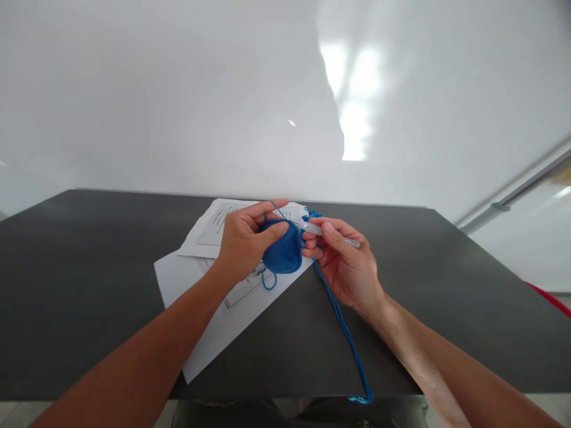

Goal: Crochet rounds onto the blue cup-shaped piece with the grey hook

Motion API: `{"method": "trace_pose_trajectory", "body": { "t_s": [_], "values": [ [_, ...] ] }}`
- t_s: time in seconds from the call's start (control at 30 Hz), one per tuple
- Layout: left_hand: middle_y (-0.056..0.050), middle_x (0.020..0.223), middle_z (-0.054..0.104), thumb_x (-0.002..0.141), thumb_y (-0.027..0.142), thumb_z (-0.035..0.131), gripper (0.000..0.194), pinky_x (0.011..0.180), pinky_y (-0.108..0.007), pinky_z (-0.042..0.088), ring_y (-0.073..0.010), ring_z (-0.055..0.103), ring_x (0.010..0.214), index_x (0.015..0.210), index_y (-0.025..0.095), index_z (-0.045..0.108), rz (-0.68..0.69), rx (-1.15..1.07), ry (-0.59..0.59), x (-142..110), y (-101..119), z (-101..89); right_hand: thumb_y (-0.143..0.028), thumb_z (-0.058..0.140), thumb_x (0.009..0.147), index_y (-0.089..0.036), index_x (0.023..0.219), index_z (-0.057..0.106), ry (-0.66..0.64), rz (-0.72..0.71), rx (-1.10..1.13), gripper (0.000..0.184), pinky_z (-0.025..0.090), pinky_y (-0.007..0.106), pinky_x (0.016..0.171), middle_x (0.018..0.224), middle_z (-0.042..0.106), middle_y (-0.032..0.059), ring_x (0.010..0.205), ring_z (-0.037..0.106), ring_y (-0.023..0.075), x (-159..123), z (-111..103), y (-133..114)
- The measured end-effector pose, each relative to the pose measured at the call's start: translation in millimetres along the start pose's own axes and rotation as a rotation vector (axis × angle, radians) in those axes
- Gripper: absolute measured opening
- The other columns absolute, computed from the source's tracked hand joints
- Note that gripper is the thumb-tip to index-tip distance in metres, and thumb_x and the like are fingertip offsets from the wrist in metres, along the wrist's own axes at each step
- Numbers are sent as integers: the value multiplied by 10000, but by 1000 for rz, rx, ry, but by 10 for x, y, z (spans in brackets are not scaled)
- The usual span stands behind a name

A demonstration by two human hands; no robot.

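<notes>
A rounded piece of blue crochet work [282, 252] is pinched by my left hand [245, 238], thumb on its front and fingers behind. Blue yarn runs over my left index finger. My right hand [345, 255] is closed around the pale handle of a crochet hook [312, 227], whose tip meets the upper right edge of the work. A short loop of yarn hangs below the piece. From near my right fingers, a strand of blue yarn [341, 321] trails over the table to its front edge, and more yarn lies bunched behind the hook.
Two printed paper sheets [200, 333] lie overlapping beneath my hands on the dark table [111, 285]. A glossy white wall [178, 101] rises behind the table's far edge. A metal rail [517, 196] runs along the right side, and something red [551, 299] shows at the far right.
</notes>
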State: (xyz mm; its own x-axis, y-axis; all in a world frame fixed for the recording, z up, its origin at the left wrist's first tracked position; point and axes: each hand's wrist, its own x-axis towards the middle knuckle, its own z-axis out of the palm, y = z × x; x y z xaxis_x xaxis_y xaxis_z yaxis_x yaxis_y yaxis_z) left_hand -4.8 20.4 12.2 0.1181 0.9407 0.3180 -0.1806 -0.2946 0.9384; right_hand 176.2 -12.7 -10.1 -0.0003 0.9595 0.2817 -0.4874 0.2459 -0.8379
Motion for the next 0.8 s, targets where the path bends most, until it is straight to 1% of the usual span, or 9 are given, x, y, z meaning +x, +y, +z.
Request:
{"method": "trace_pose_trajectory", "body": {
  "t_s": [0.1,0.17,0.27,0.37,0.43,0.5,0.6,0.67,0.8],
  "values": [
    [-5,783,748,705,231,908,486,676,-248,534,-130,654,683,1184,178,836,10,7,52,-38,13,74,-394,821,907,-198,1045,817,0,-68,-49,240,714,292,704,845,802,44,733,770,145,-14,49,38],
    [3,785,748,711,222,899,507,690,-243,537,-121,647,682,1211,173,826,27,5,91,-61,33,122,-374,795,933,-204,1068,818,21,-179,-143,218,718,317,717,861,791,38,739,768,149,-41,102,58],
    [7,799,753,718,224,904,552,726,-241,548,-116,652,709,1258,167,804,41,-66,133,-85,54,185,-258,719,991,-229,1131,816,31,-455,-409,172,709,306,718,986,771,51,758,761,140,-97,174,80],
    [4,790,751,679,253,943,577,652,-239,537,-117,646,678,1234,165,808,-38,-225,143,-88,57,215,-133,659,1003,-266,1250,779,-22,-733,-712,305,693,298,735,1108,754,78,830,765,157,-132,190,84],
    [-1,777,748,654,263,964,551,597,-233,515,-116,639,651,1179,170,825,-106,-315,116,-78,59,203,-78,662,986,-276,1319,743,-57,-845,-846,396,692,319,808,1149,756,87,930,774,184,-134,165,71],
    [-12,761,747,639,268,974,515,583,-236,516,-124,647,644,1127,173,840,-168,-376,42,-61,73,165,-46,679,967,-278,1375,712,-94,-898,-915,470,686,339,881,1178,754,90,1014,772,201,-127,125,47],
    [-12,719,735,634,249,979,460,593,-234,534,-129,665,642,1071,176,856,-226,-414,-62,-32,120,87,-35,696,955,-275,1438,678,-174,-908,-923,539,687,336,899,1214,749,98,1055,762,204,-124,71,-2],
    [-4,696,724,640,207,974,420,602,-215,536,-117,668,643,1043,170,863,-226,-408,-78,-14,157,47,-36,695,957,-292,1452,671,-207,-867,-886,558,688,338,907,1236,748,91,1060,763,201,-131,51,-35],
    [-18,699,739,636,197,981,405,578,-192,518,-98,650,610,1024,160,869,-193,-397,-103,5,205,23,-23,694,954,-353,1426,692,-194,-786,-828,576,684,342,919,1235,753,57,1068,769,197,-130,50,-93]
  ]
}}
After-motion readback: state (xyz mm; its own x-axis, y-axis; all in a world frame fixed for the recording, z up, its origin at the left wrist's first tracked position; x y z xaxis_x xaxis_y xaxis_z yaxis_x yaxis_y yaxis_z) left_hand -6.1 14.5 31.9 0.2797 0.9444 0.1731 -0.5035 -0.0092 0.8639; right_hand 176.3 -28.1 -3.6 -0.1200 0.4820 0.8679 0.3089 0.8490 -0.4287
